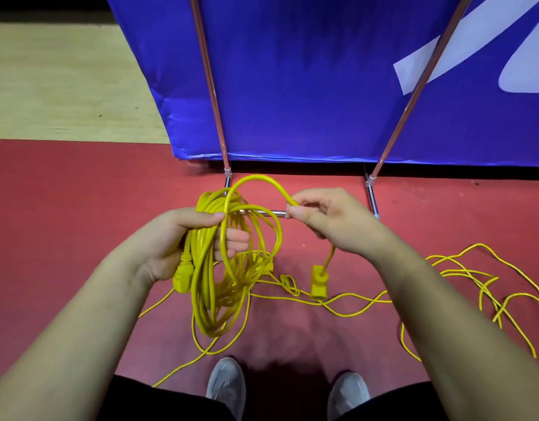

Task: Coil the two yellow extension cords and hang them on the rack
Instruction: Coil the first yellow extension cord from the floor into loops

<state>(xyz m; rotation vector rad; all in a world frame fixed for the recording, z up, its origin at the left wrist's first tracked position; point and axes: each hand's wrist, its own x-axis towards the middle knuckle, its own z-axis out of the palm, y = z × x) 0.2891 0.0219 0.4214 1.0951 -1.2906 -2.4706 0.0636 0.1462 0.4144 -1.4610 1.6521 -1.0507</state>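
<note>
Yellow cord coil [213, 287] hangs in the centre of the frame, many loops bunched together. The left hand [177, 238] grips them at the top, thumb over the strands and fingers curled through the loops. A yellow plug [181, 279] sticks out just below that palm, against the coil. One strand arches up from the coil and over to the right hand [332, 220], which pinches it between thumb and forefinger, the other fingers curled. Below the right hand the short tail drops to a yellow socket end [318, 284], dangling and motion-blurred. A loose yellow cord [463, 268] lies uncoiled on the red floor [64, 223]. It is tangled at centre right, with thin strands running left under the coil and out to the lower left. The rack [215, 117] stands behind the hands: two slanted metal poles rise to the top edge, and a chrome base bar shows between the hands; no cord hangs on it. A blue panel [307, 86] fills the upper frame behind the poles. It carries white shapes [444, 56] at upper right, cut off by the frame edge and not readable as letters. A pale wood floor strip [64, 86] shows upper left. Two grey shoes [227, 387] are at the bottom centre, with dark trousers at the bottom edge.
</note>
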